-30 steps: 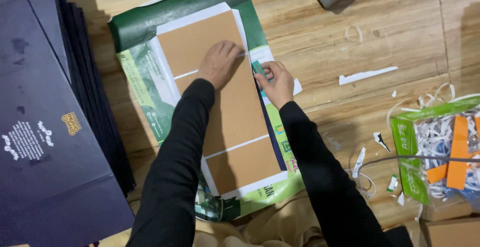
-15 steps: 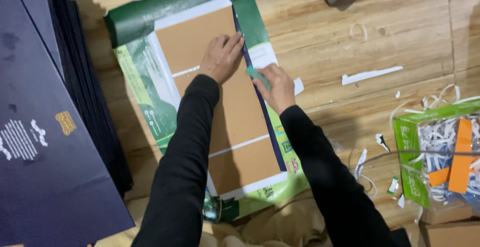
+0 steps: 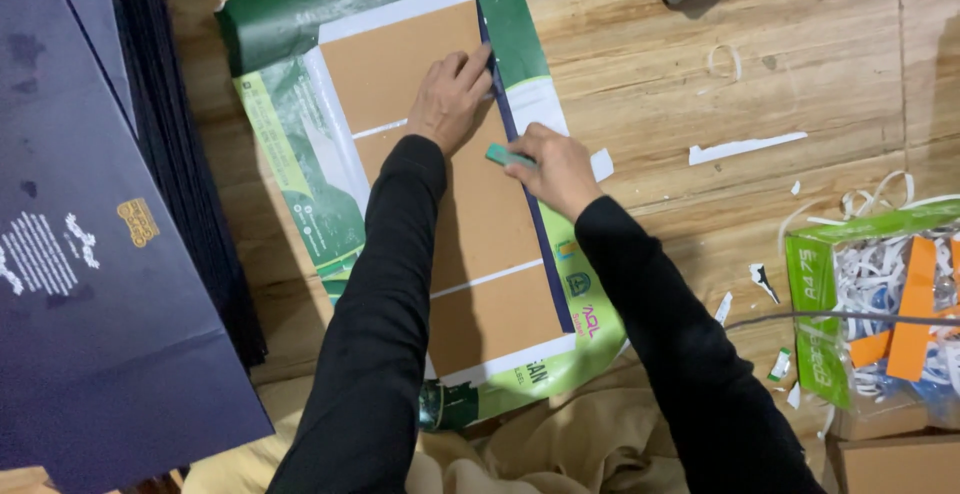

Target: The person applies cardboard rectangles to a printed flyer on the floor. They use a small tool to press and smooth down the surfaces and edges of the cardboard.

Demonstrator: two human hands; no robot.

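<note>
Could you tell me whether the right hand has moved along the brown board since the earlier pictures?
Yes: the right hand slid down the brown board, toward its lower seam.

wooden floor carrying everything | green printed sheet lying flat at centre | stack of dark navy sheets sitting left | white paper scraps lying scattered right | beige cloth lying bunched near bottom

— What does the floor look like?
— Light wooden planks, strewn with white paper scraps on the right.
— And around the edges?
— A stack of dark navy sheets fills the left; a green bag of paper offcuts sits right; a tan cloth lies near.
</note>
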